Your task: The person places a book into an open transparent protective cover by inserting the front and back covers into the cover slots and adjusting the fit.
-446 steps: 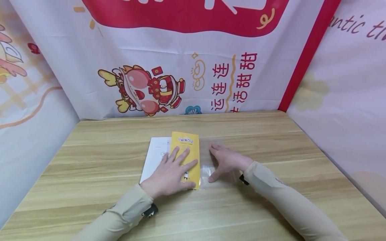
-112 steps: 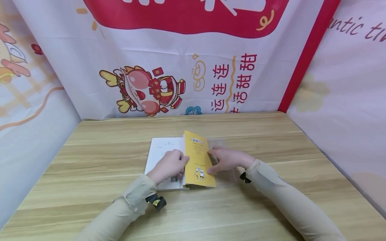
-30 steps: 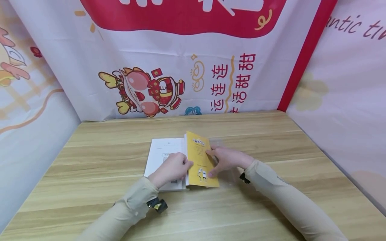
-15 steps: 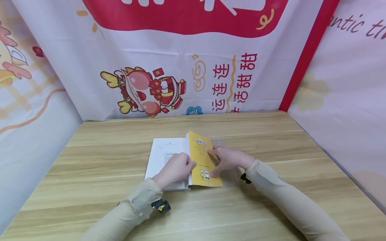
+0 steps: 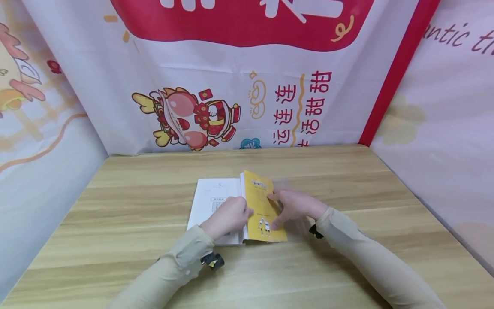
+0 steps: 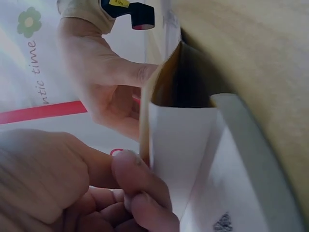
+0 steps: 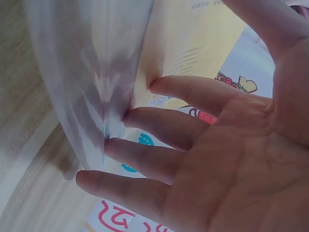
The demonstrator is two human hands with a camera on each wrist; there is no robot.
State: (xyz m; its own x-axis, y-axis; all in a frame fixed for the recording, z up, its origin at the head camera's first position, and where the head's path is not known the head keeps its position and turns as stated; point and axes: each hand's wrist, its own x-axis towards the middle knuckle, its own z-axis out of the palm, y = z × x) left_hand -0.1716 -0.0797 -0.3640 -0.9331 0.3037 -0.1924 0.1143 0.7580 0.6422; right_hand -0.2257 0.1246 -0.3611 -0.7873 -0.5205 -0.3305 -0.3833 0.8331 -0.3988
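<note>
A book lies on the wooden table, with a printed white page (image 5: pixel 204 193) on the left and a yellow cover (image 5: pixel 256 197) raised at a slant on the right. My left hand (image 5: pixel 227 216) pinches the edge beside the yellow cover between thumb and curled fingers. In the left wrist view, a white flap (image 6: pixel 181 140) stands up by these fingers, with a dark hollow behind it. My right hand (image 5: pixel 297 205) touches the yellow cover's right side with fingertips and thumb. In the right wrist view its fingers are nearly straight, against a clear plastic sheet (image 7: pixel 96 58).
Wooden tabletop (image 5: pixel 154 180) surrounds the book. A printed cloth (image 5: pixel 216 56) hangs behind the table, with further cloths at the left and right sides. Each wrist wears a black strap, such as the left strap (image 5: pixel 212 260).
The yellow cover lay flat under my spread left hand at first; later that hand pinches at its edge and the cover is raised. Recently both have shifted slightly right.
</note>
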